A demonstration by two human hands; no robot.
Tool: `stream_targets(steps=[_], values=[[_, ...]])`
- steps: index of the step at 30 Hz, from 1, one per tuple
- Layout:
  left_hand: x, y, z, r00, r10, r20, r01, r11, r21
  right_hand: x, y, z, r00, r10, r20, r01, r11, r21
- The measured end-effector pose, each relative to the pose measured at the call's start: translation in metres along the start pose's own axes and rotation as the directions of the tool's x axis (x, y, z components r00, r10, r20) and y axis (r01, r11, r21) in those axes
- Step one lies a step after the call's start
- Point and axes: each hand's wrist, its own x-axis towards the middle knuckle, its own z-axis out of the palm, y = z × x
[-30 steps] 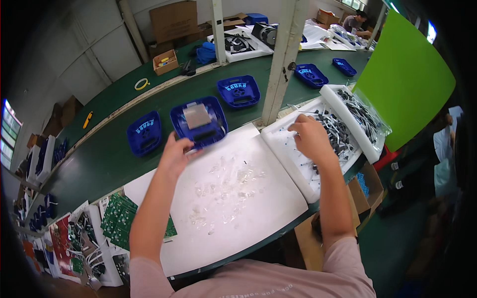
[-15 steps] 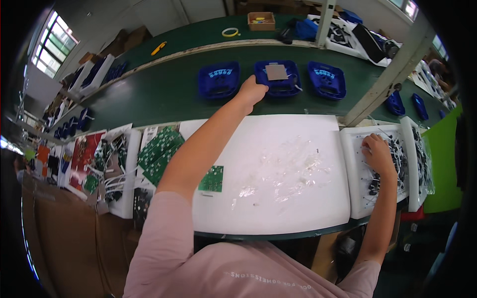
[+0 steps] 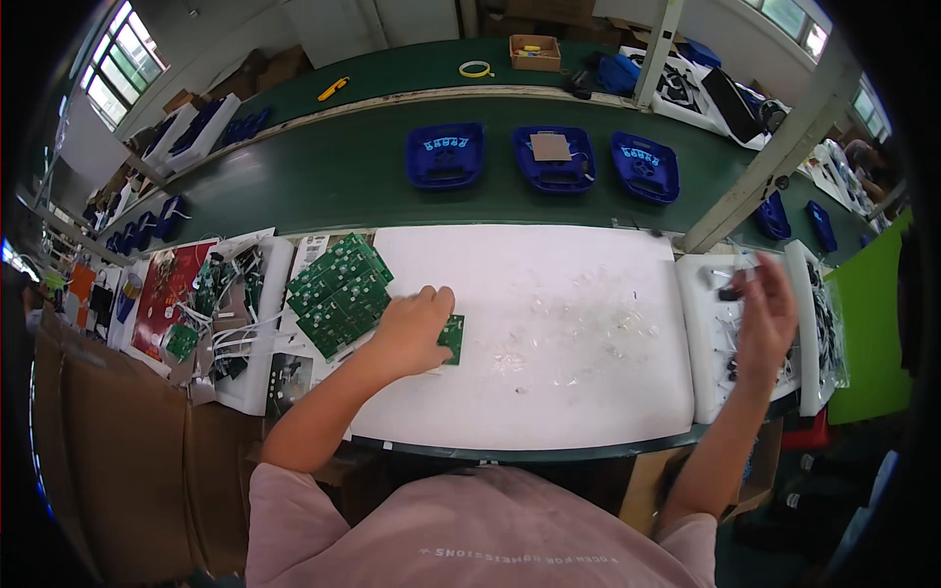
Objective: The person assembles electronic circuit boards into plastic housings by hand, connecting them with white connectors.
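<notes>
My left hand (image 3: 416, 331) is closed on a small green circuit board (image 3: 454, 341), with thumb and fingers at its edges. The board lies on the white work sheet (image 3: 549, 412), beside a sheet of joined green circuit boards (image 3: 338, 294). Over the white foam tray (image 3: 704, 333) at the right, my right hand (image 3: 767, 318) is raised, its fingers pinched and blurred. A small pale and dark piece shows at its fingertips, too smeared to name. Small dark parts with leads lie in the tray, partly hidden by this hand.
Three blue plastic housings (image 3: 445, 157) stand in a row on the green bench; a square grey-brown plate (image 3: 551, 147) lies on the middle one. Clear plastic scraps (image 3: 622, 323) are scattered over the sheet. A slanted metal post (image 3: 750, 167) rises at the right. Wires and boards fill the left tray (image 3: 270, 333).
My left hand has come back from the middle blue housing to the small circuit board. My right hand has lifted from among the parts in the foam tray.
</notes>
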Motion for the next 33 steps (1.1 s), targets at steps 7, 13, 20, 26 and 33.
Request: stream_targets(steps=[7, 13, 20, 26, 33], values=[[0.001, 0.043, -0.003, 0.954, -0.181, -0.239, -0.162, 0.361, -0.919, -0.085, 0.005, 0.138, 0.868, 0.225, 0.443, -0.281, 0.958, 0.064], [0.004, 0.077, 0.005, 0.900, -0.362, -0.242, -0.245, 0.038, -0.969, -0.097, 0.033, 0.179, 0.890, 0.229, 0.393, -0.232, 0.972, -0.042], [0.009, 0.085, 0.016, 0.769, -0.373, -0.519, -0.371, 0.399, -0.838, -0.099, 0.036, 0.192, 0.945, -0.040, 0.326, 0.146, 0.940, -0.307], [0.014, 0.088, 0.013, 0.760, -0.311, -0.570, -0.377, 0.504, -0.777, -0.097, 0.043, 0.191, 0.947, -0.113, 0.301, 0.203, 0.935, -0.290], [0.032, 0.068, 0.015, 0.877, -0.368, -0.309, -0.232, 0.238, -0.943, -0.087, 0.035, 0.172, 0.923, 0.281, 0.261, -0.268, 0.960, -0.083]])
